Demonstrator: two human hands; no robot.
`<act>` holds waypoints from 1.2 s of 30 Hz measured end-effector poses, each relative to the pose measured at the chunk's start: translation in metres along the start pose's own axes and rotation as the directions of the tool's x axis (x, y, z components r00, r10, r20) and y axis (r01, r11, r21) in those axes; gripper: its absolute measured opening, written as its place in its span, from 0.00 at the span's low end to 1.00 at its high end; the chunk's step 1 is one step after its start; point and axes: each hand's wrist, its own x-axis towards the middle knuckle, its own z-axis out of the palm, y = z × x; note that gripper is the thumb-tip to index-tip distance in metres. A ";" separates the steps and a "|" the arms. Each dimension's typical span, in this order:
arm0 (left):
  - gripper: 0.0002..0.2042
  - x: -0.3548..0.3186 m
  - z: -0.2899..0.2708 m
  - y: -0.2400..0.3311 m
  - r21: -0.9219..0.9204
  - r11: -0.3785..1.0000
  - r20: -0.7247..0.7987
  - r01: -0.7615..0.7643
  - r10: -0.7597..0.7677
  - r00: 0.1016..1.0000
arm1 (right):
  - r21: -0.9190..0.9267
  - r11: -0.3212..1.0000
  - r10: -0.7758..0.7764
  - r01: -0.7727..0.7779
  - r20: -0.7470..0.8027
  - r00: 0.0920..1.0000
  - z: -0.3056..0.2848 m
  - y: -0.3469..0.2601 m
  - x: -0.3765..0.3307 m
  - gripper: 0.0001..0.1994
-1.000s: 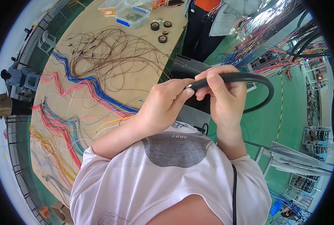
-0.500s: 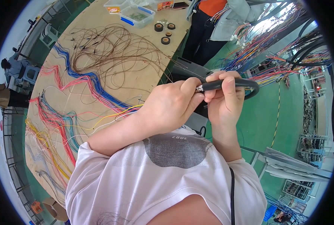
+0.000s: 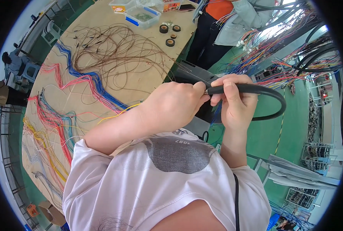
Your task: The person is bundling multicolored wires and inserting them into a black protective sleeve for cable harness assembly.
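Raised in front of my chest, both hands meet at the end of a black flexible tube (image 3: 269,91). My right hand (image 3: 239,102) is closed round the tube close to its mouth, thumb on top. The rest of the tube bends in a loop out to the right and back beneath that hand. My left hand (image 3: 175,106) pinches at the tube's mouth, where a small silvery metal end (image 3: 206,92) shows between the fingertips. Most of what the left fingers hold is hidden by the hand itself.
On the wooden table (image 3: 136,82) at left lie brown wires (image 3: 117,46), a blue wire bundle (image 3: 98,86), and red, teal and yellow wires. Black tape rolls (image 3: 163,29) and a clear plastic box (image 3: 142,17) sit at the far edge. A person (image 3: 217,27) stands beyond, near hanging wires (image 3: 271,42).
The tube's loop now reaches farther right and hangs wider. Less of the silvery metal end shows at the tube's mouth. My right hand has shifted slightly right.
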 end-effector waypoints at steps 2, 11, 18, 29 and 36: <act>0.07 0.002 -0.001 0.001 -0.014 0.999 0.014 -0.048 0.049 0.999 | 0.025 0.997 0.073 -0.073 -0.007 0.997 -0.003 -0.002 0.000 0.05; 0.08 0.011 -0.010 0.003 0.258 0.932 0.066 -0.253 0.244 0.967 | 0.042 0.992 -0.117 0.119 -0.042 0.992 -0.001 0.003 -0.006 0.06; 0.05 0.011 -0.003 0.006 0.293 0.931 -0.025 -0.217 0.235 0.972 | 0.066 0.990 -0.118 0.124 -0.092 0.989 -0.002 0.005 -0.005 0.05; 0.10 0.010 -0.006 0.004 -0.302 0.952 -0.054 -0.039 0.024 0.998 | 0.017 0.994 0.111 -0.109 -0.110 0.988 -0.006 -0.004 -0.010 0.06; 0.14 0.017 -0.003 -0.009 -0.773 0.601 0.176 0.204 -0.106 0.979 | 0.208 0.968 0.170 -0.139 -0.135 0.976 -0.006 0.004 -0.002 0.05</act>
